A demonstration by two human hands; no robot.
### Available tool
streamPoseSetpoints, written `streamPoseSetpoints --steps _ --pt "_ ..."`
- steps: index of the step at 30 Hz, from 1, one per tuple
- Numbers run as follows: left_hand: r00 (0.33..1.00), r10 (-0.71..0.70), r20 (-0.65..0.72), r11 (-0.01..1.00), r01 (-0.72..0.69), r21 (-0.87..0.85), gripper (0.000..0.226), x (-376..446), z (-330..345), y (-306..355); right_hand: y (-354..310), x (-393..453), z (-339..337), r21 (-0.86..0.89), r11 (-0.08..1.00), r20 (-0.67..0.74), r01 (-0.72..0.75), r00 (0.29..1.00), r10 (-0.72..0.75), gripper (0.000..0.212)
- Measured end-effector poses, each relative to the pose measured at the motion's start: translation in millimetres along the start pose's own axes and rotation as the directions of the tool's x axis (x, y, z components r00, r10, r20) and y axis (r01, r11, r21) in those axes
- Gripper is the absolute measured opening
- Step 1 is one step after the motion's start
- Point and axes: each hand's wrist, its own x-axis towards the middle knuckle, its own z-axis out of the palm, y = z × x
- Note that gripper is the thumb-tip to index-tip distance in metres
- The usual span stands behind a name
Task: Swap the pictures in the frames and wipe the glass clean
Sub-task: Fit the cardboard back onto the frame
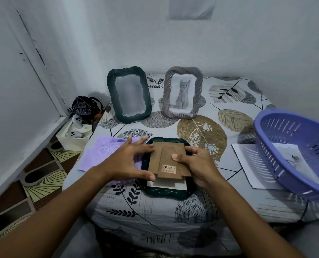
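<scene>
A dark green frame (167, 192) with a rope-twist rim is lying face down at the near middle of the tabletop (201, 205), which is wearing a leaf-print cloth. Its brown cardboard backing (166, 161), carrying a barcode sticker, is sitting skewed over the opening, exposing a white sheet (181, 186) at the near edge. The right hand (197, 164) is gripping the backing, thumb on top and fingers curled at its right edge. The left hand (128, 159) is spreading relaxed fingers against the frame's left side, partly over a purple cloth (102, 151). Behind, an empty dark frame (129, 94) and a grey frame showing a kitten (182, 92) are standing upright.
</scene>
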Motion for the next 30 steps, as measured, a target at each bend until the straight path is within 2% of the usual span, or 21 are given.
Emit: streamPoseSetpoints --steps 8,15,19,24,30 --pt "0.999 -0.043 -0.003 0.999 0.043 0.002 0.117 -1 4 0 2 0 -3 0.012 1.000 -0.003 -0.010 1.000 0.010 0.034" --pt "0.995 -0.097 0.027 0.995 0.096 0.039 0.126 -4 -2 10 4 5 -5 -0.044 0.999 0.008 -0.008 1.000 0.009 0.030" --pt "0.995 -0.097 0.027 0.993 0.095 0.064 0.126 -3 -2 12 -4 6 -10 -0.200 0.980 0.048 0.010 0.999 0.000 0.025" --pt "0.999 -0.039 0.018 0.991 0.036 0.126 0.130 -1 -3 17 -11 8 -14 -0.446 0.894 0.083 0.033 0.997 0.005 0.030" --pt "1.000 0.010 0.026 0.984 -0.015 0.177 0.136 -6 -4 22 -12 19 -15 -0.743 0.667 0.059 0.059 0.998 -0.022 0.049"
